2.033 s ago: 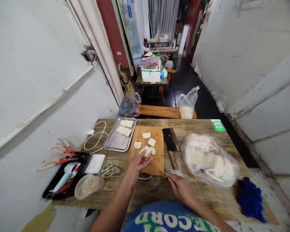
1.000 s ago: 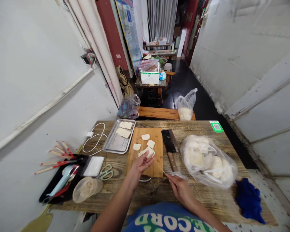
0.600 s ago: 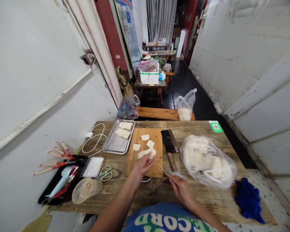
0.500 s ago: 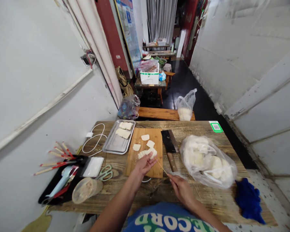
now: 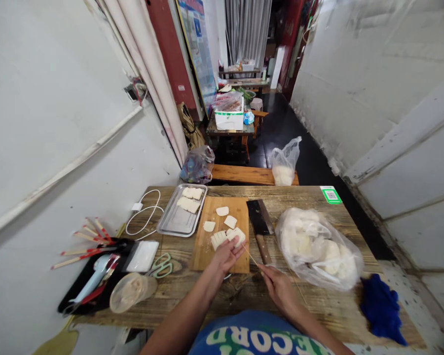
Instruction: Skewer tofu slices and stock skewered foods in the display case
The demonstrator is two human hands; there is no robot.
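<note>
I've got L hand [image 5: 227,255] pinching a slice [image 5: 236,236], board [image 5: 202,254] under it, R hand [image 5: 278,287] gripping a stick [image 5: 250,255] aimed at slice; prob. threading step, so nxt I'd want a straight, gentle push.

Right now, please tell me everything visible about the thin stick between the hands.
Pale tan, straight and wooden-looking, the stick slants over the cutting board at its near right. The right hand grips its near part; its far end reaches the white slice in the left hand. Whether it pierces the slice is unclear.
</note>
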